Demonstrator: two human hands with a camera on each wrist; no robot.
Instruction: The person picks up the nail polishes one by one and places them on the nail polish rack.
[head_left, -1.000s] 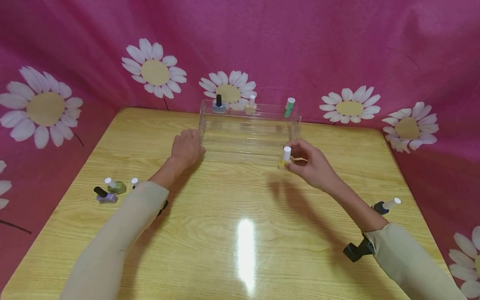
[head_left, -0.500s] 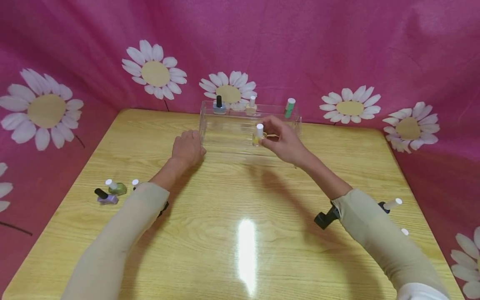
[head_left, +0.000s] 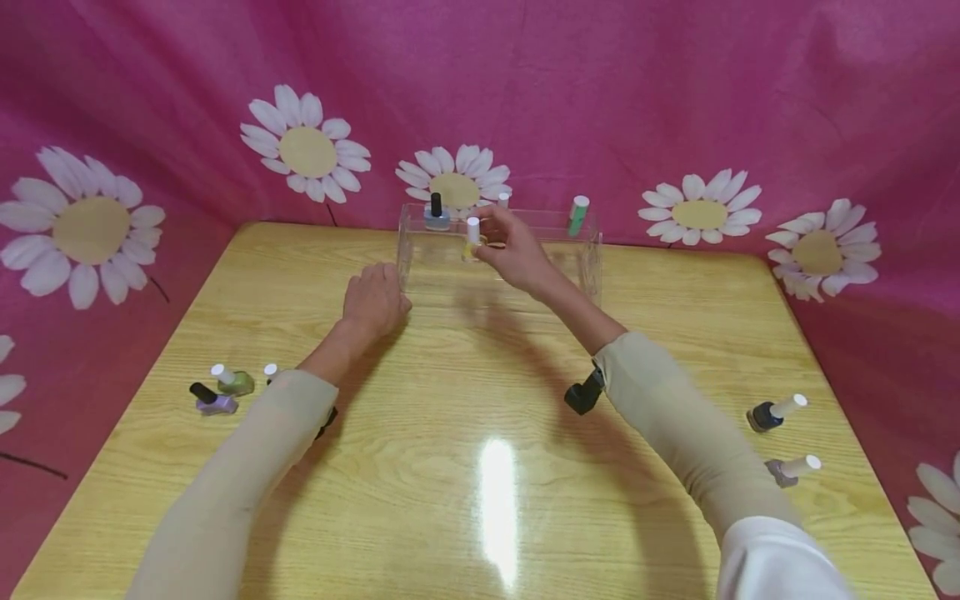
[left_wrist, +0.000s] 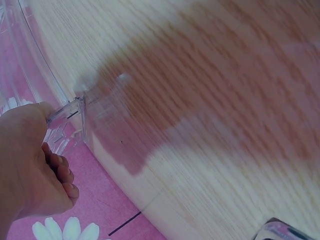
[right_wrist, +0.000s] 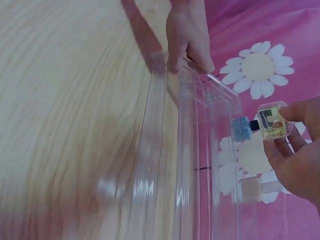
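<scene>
Head: yellow bottle (head_left: 472,240) in right hand (head_left: 514,252)

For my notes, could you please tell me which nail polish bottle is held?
The yellow, white-capped bottle in the right hand; other visible bottles rest on the rack or table.

We get bright, even light in the head view, with a white glare streak (head_left: 498,512) on the wooden table (head_left: 405,467) and soft-edged shadows (head_left: 660,533); our wrist views look dimmer, hazy and soft in detail, with small glints (right_wrist: 143,189) on the clear rack (right_wrist: 187,160)
</scene>
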